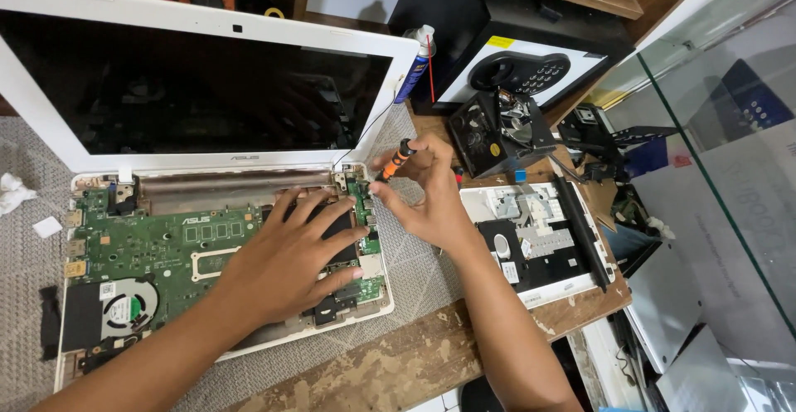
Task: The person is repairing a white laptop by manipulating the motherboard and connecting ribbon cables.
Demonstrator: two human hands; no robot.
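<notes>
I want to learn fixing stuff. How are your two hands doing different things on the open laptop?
The left hand lies flat, fingers spread, pressing on the green board; the right hand is curled, pinching an orange-and-black screwdriver. The left hand holds no tool; the right hand points its tool down at the board's right edge. Both hands are bare and over the white laptop.

Both forearms are bare, with no sleeves, rings or watch.

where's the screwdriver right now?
In the head view, the orange-and-black screwdriver is right of centre, held in the right hand, tip down at the right edge of the opened laptop's green motherboard, near the right hinge.
</notes>
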